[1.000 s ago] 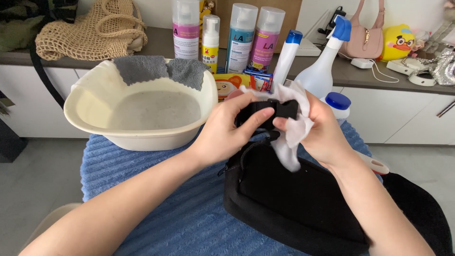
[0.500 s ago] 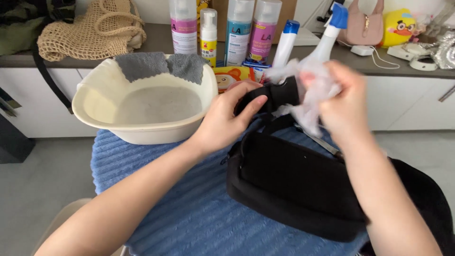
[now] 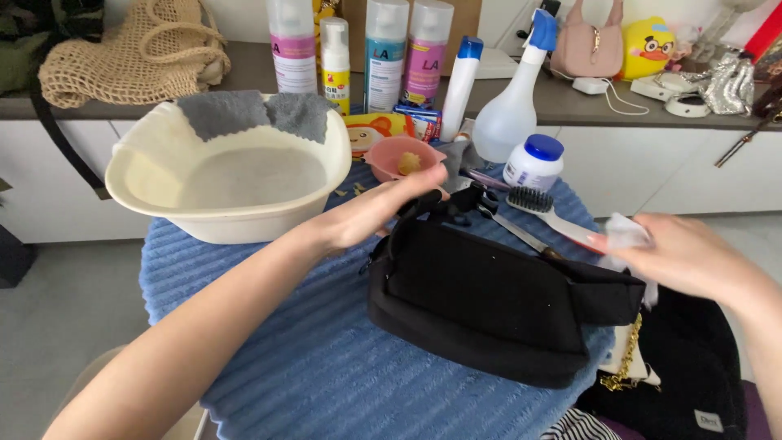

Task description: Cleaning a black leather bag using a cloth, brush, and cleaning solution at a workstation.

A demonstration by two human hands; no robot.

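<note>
A black bag [image 3: 489, 305] is laid on a table covered by a blue ribbed towel [image 3: 309, 358], its right end reaching the table's edge. The bag's upper left corner, by the dark strap [image 3: 440, 204], is touched by the left hand [image 3: 371, 216], whose fingers are stretched out flat rather than curled; nothing is seen to be clasped in that grip. A crumpled white wipe [image 3: 626, 232] is pinched in the grip of the right hand [image 3: 692, 261], which is held just above the bag's right end.

A cream basin [image 3: 224, 175] is set to the left of the bag, with a grey cloth [image 3: 257, 110] draped over its far rim. A small pink bowl [image 3: 403, 159] (something yellowish is seen inside it) is placed behind the left hand. A white-handled brush [image 3: 542, 210] with dark bristles is laid beyond the bag, near a small white jar with a blue lid [image 3: 533, 163] and a spray bottle [image 3: 513, 114]. Several tall bottles [image 3: 403, 53] are lined up on the counter [image 3: 619, 102] behind, and a woven net bag [image 3: 134, 53] is seen at the far left. A gold chain [image 3: 623, 367] is hung below the bag's right end.
</note>
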